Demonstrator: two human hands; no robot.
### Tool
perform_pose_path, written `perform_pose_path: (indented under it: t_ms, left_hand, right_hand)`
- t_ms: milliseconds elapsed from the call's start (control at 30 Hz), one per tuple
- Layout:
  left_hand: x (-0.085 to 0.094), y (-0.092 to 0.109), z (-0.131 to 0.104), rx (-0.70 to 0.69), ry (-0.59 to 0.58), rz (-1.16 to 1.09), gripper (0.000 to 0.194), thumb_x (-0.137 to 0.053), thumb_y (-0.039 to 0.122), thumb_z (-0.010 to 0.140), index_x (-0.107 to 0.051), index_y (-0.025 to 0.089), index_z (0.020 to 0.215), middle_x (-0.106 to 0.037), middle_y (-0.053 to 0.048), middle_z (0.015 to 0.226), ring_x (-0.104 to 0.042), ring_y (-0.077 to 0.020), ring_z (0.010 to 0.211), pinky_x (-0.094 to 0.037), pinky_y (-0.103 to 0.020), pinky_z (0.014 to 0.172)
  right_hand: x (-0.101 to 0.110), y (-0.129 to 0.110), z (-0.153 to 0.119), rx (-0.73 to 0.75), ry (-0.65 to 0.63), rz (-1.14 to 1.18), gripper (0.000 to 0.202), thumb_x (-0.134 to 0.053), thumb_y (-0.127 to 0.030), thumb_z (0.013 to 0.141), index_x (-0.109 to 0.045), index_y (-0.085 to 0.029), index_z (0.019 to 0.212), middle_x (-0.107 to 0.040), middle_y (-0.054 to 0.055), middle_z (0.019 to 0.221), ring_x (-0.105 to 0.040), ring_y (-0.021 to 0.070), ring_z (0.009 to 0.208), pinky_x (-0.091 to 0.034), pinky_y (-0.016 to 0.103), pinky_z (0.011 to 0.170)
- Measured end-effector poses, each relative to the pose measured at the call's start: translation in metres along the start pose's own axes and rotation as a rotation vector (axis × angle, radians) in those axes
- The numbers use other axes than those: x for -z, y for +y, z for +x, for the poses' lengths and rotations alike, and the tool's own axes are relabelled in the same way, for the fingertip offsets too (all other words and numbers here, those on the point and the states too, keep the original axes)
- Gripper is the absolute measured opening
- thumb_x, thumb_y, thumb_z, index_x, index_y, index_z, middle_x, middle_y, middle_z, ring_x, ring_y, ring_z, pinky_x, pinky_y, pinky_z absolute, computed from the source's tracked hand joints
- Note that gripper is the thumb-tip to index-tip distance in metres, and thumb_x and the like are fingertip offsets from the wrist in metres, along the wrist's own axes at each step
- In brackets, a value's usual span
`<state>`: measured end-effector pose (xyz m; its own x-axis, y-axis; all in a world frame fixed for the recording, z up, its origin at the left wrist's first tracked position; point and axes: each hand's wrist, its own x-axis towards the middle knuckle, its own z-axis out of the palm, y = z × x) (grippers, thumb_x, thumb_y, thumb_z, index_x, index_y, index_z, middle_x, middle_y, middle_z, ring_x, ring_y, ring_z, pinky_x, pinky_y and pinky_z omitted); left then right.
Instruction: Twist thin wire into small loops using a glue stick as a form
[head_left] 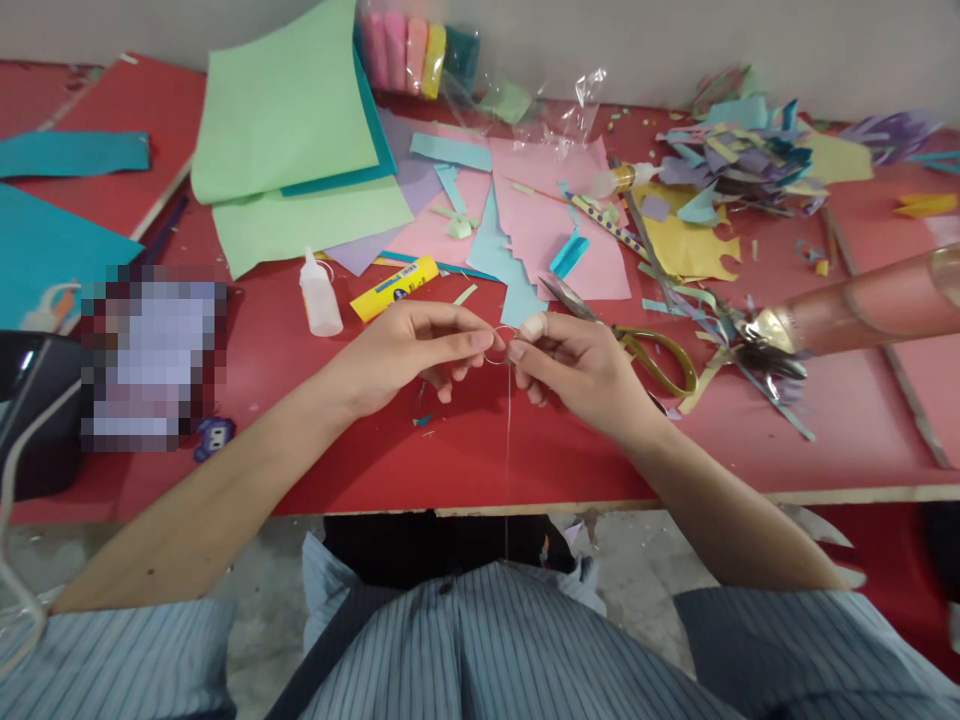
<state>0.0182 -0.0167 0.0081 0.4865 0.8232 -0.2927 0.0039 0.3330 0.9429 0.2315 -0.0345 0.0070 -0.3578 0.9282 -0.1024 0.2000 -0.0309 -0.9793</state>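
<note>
A thin wire-like ring [499, 345] is held between my two hands above the red table [450, 450]. My left hand [427, 350] pinches its left side between thumb and forefinger. On the right side, my right hand [566, 360] pinches the ring, with a small whitish piece at its fingertips that I cannot make out. A thin pale strand [508, 430] hangs down from near the right fingertips past the table's front edge. Just behind my left hand lies a yellow glue stick [395, 288]. Scissors with yellow-green handles [660, 365] lie beside my right hand.
White glue bottle [322, 298] stands left of the glue stick. Green paper sheets [289, 110], pink paper [555, 220] and a pile of paper scraps [739, 155] cover the back. A phone-like blurred device [154, 360] is at left; a pinkish transparent cylinder [862, 300] at right.
</note>
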Motion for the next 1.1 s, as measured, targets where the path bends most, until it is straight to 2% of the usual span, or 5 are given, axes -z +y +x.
perform_pose_path:
  t_ms: [233,567,833,967,1100]
  left_hand:
    - [0.002,0.002,0.001,0.047,0.002,-0.144,0.018,-0.082,0.033,0.078,-0.074,0.017,0.082,-0.063,0.000,0.072,-0.055,-0.0080,0.061,-0.048,-0.015,0.044]
    - [0.002,-0.001,0.002,0.026,-0.016,-0.125,0.018,-0.081,0.032,0.080,-0.073,0.016,0.083,-0.070,-0.002,0.077,-0.059,-0.0086,0.063,-0.050,-0.015,0.046]
    - [0.004,-0.004,0.004,-0.077,-0.060,-0.158,0.022,-0.081,0.035,0.083,-0.073,0.015,0.083,-0.067,-0.001,0.075,-0.059,-0.0073,0.063,-0.054,-0.014,0.049]
    - [0.004,-0.006,0.005,-0.091,-0.079,-0.149,0.023,-0.077,0.036,0.087,-0.071,0.015,0.082,-0.069,-0.002,0.088,-0.062,-0.0077,0.069,-0.056,-0.015,0.050]
    - [0.006,-0.006,0.005,-0.103,-0.092,-0.054,0.025,-0.073,0.039,0.090,-0.069,0.015,0.086,-0.071,-0.004,0.092,-0.066,-0.0103,0.075,-0.057,-0.015,0.053]
  right_hand:
    - [0.002,-0.003,0.001,0.008,-0.063,0.103,0.034,-0.068,-0.048,0.092,-0.062,-0.018,0.078,-0.066,-0.002,0.067,-0.060,0.0076,0.050,-0.051,0.021,0.049]
    - [0.000,0.002,0.002,0.047,-0.004,0.148,0.024,-0.069,-0.040,0.093,-0.064,-0.019,0.086,-0.066,-0.002,0.071,-0.062,0.0080,0.053,-0.051,0.020,0.048]
    - [0.004,0.010,0.004,-0.093,-0.119,0.419,0.022,-0.072,-0.036,0.092,-0.065,-0.019,0.081,-0.068,-0.004,0.068,-0.062,0.0061,0.050,-0.051,0.016,0.048]
    - [0.005,0.009,0.005,-0.073,-0.129,0.393,0.023,-0.070,-0.037,0.094,-0.068,-0.018,0.081,-0.069,-0.003,0.069,-0.062,0.0057,0.050,-0.051,0.016,0.048]
    - [0.006,0.004,0.005,-0.036,-0.094,0.245,0.032,-0.070,-0.043,0.093,-0.068,-0.016,0.075,-0.069,-0.001,0.070,-0.063,0.0066,0.053,-0.051,0.017,0.049]
